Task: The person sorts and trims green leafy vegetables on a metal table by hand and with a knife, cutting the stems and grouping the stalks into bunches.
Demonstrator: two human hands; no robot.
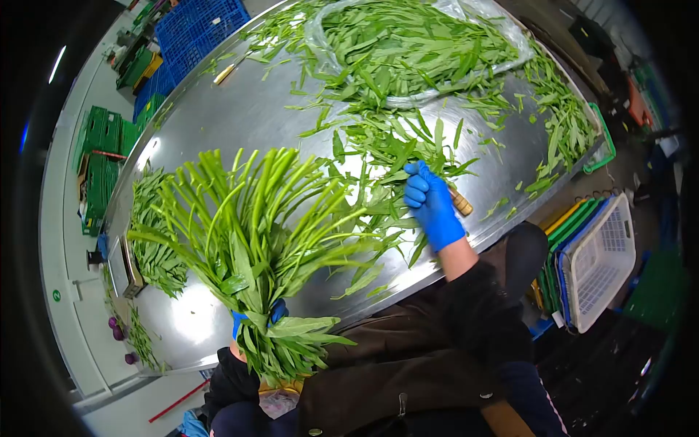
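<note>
A large bunch of leafy green stems (255, 226) is gripped low down in my left hand (277, 312), whose blue glove is mostly hidden by leaves. The thick cut ends fan upward over the metal table (196, 313). To the right, my right hand (431, 202), also in a blue glove, is closed with its fingers curled at the edge of loose leaves (386, 149). What it holds, if anything, is hidden. Just beside it lies a wooden handle (461, 202).
A clear plastic bag (320, 44) full of leaves lies at the far side. Another handled tool (224, 73) rests at the far left. More leaves line both sides. Stacked baskets (601, 255) stand right of the table; green crates (102, 167) stand left.
</note>
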